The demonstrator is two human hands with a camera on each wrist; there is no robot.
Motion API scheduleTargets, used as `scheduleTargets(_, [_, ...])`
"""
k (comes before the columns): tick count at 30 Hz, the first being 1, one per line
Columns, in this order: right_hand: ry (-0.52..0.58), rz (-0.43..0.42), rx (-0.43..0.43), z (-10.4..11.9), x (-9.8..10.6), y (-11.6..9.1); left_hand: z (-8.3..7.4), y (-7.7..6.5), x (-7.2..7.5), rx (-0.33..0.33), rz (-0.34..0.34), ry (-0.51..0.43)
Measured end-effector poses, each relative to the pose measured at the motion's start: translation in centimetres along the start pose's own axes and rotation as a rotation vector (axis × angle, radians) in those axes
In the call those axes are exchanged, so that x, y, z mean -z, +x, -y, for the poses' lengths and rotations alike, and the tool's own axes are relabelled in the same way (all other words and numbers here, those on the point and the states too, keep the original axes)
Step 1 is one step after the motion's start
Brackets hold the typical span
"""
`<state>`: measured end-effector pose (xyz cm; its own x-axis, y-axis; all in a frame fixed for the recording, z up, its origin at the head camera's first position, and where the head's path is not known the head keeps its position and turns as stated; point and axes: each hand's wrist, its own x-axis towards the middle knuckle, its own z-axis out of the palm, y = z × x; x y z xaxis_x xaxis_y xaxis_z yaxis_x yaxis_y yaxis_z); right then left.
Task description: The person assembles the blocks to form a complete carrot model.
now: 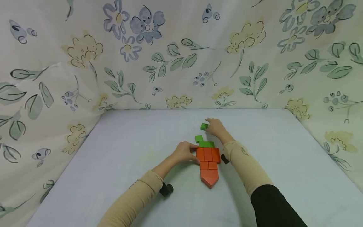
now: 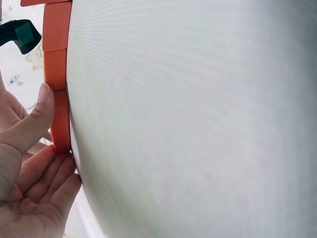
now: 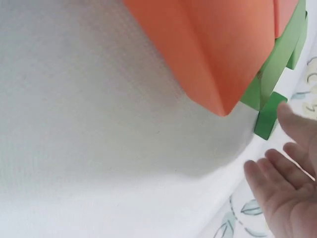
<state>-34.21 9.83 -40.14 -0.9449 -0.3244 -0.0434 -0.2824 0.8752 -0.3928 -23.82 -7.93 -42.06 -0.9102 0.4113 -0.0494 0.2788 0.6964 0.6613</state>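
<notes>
Orange and green wooden blocks lie together in an arrow-like shape, with an orange pointed block (image 1: 210, 182) at the near end. My left hand (image 1: 183, 152) is at the shape's left side, holding the leftmost orange block (image 1: 199, 154) with thumb at its near corner and fingers at its far end. A flat green block (image 1: 206, 144) borders the orange row at the back, and a small green block (image 1: 199, 138) sits at its far left corner. My right hand (image 1: 216, 127), thumb and fingers spread, is beside another small green block (image 1: 204, 126) farther back; its thumb tip overlaps that block (image 3: 270, 116).
The blocks lie on a white table (image 1: 141, 135). A floral curtain (image 1: 175, 63) hangs behind the table and along its sides. Dark wrist devices show at the left forearm (image 1: 166, 190) and beside the right sleeve (image 1: 225, 159).
</notes>
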Motion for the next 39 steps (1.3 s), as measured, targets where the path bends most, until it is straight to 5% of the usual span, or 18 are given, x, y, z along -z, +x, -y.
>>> scheduleTargets(4, [-0.011, 0.069, 0.025, -0.2, -0.3, 0.0, -0.1, 0.1, -0.1, -0.010, -0.001, 0.003])
scheduleTargets(13, [0.013, 0.029, 0.039, -0.6, 0.0, -0.4, -0.4, 0.1, -0.2, -0.005, -0.001, -0.017])
scheduleTargets(28, [0.182, 0.107, 0.065, -3.7, 1.9, -2.7, 0.1, 0.2, -0.1, 0.030, -0.004, -0.033])
scheduleTargets(39, [0.168, 0.139, 0.076, -4.1, 1.8, -4.1, -0.1, 0.0, -0.1, 0.038, -0.002, -0.023])
